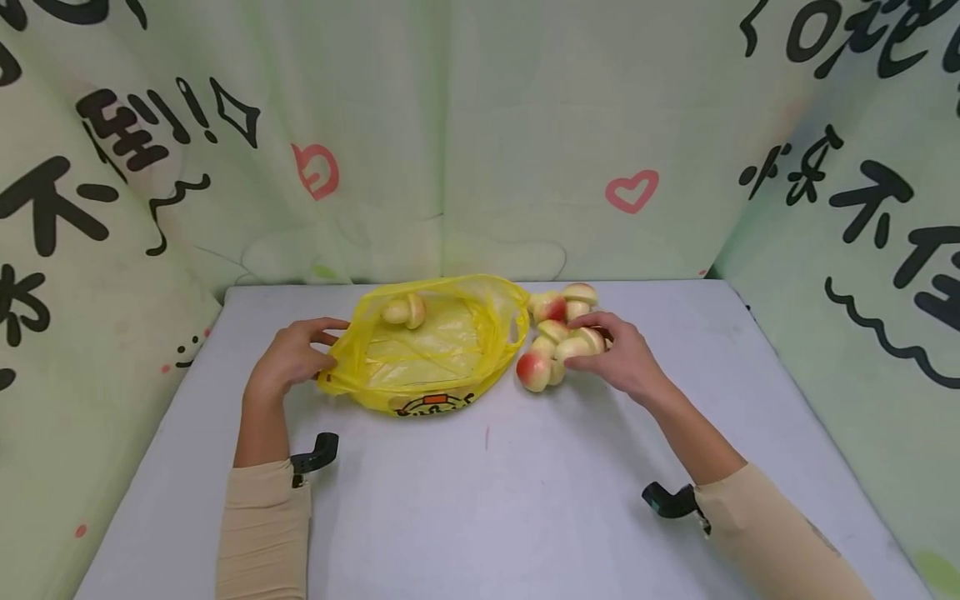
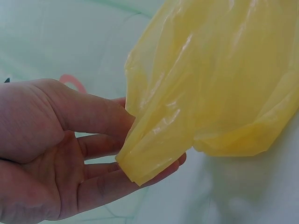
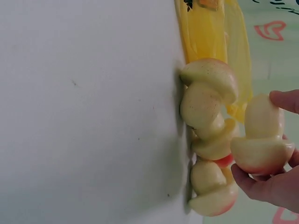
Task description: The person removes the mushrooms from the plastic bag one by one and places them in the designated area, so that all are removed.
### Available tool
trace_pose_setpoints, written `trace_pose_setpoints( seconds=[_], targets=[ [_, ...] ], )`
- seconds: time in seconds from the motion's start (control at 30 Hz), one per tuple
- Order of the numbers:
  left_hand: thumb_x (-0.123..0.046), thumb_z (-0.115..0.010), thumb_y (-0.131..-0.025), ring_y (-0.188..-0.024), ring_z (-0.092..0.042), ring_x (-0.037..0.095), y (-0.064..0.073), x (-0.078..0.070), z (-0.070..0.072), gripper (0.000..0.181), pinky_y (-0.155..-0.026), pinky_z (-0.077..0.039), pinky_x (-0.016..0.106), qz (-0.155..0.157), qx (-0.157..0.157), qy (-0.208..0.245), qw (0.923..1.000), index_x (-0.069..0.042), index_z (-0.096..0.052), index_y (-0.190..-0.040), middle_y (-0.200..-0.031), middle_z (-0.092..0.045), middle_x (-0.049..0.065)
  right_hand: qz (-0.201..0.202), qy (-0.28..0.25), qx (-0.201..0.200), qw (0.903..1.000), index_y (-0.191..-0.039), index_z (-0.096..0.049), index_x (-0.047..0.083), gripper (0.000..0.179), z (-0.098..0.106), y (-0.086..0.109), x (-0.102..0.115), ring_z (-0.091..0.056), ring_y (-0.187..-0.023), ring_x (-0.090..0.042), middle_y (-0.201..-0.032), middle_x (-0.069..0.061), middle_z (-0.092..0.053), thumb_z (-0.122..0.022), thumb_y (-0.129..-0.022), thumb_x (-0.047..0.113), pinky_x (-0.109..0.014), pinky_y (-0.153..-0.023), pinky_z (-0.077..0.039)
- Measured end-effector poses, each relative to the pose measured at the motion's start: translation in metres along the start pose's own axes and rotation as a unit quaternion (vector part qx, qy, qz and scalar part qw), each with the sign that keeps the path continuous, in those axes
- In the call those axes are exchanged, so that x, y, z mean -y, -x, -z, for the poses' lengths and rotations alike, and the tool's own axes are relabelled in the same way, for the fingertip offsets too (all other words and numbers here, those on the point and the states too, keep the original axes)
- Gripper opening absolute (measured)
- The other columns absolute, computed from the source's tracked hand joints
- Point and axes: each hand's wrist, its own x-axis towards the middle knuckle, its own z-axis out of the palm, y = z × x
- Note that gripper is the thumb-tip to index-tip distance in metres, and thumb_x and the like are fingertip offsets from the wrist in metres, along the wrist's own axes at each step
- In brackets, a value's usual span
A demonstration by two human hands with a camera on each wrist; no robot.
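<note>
A yellow plastic bag (image 1: 480, 375) lies with its mouth spread wide on the table, and a toy mushroom (image 1: 405, 311) shows inside it at the back left. My left hand (image 1: 296, 354) holds the bag's left edge; in the left wrist view a folded corner of the yellow plastic (image 2: 154, 154) sits between thumb and fingers. My right hand (image 1: 626, 358) grips a pale mushroom (image 3: 261, 156) with a pinkish cap, raised off the table. Several more mushrooms (image 1: 535, 371) are clustered just right of the bag, beneath and beside that hand.
The white table (image 1: 487, 500) runs back to a pale green curtain (image 1: 480, 167) with black writing and red hearts. Similar curtain walls stand at left and right. A black wrist mount (image 1: 318, 452) juts from the left sleeve, another mount (image 1: 670, 500) from the right.
</note>
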Motion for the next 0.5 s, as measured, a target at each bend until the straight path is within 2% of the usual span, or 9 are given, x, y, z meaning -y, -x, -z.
trace_pose_setpoints(
  seconds=[0.2,0.37,0.5],
  targets=[
    [-0.003,-0.062,-0.089,-0.109,-0.064,0.036,0.000,0.001,0.000,0.065,-0.077,-0.055,0.031,-0.004,0.000,-0.001,1.0000,-0.010,-0.052,-0.152,-0.146,-0.057,0.029,-0.013,0.011,-0.016,0.9997,-0.131,-0.064,0.007,0.056,0.002,0.004,-0.008,-0.053,-0.124,-0.031,-0.143,-0.013,-0.056,-0.086,-0.083,0.024,-0.036,-0.093,-0.045],
    [-0.003,-0.062,-0.089,-0.108,-0.064,0.036,-0.002,0.002,-0.001,0.065,-0.077,-0.055,0.031,-0.005,0.001,0.000,1.0000,-0.010,-0.052,-0.153,-0.145,-0.057,0.029,-0.049,0.023,-0.029,0.9981,-0.128,-0.061,0.004,0.059,0.002,0.008,-0.013,-0.053,-0.112,-0.029,-0.137,-0.014,-0.057,-0.087,-0.083,0.033,-0.028,-0.077,-0.048],
    [-0.003,-0.062,-0.089,-0.107,-0.063,0.035,-0.002,0.002,-0.002,0.065,-0.076,-0.054,0.031,-0.004,0.001,0.002,1.0000,-0.010,-0.052,-0.153,-0.146,-0.057,0.029,-0.073,0.039,-0.040,0.9957,-0.125,-0.058,0.004,0.060,0.002,0.011,-0.017,-0.054,-0.107,-0.029,-0.130,-0.014,-0.059,-0.087,-0.083,0.037,-0.027,-0.075,-0.048]
  ],
)
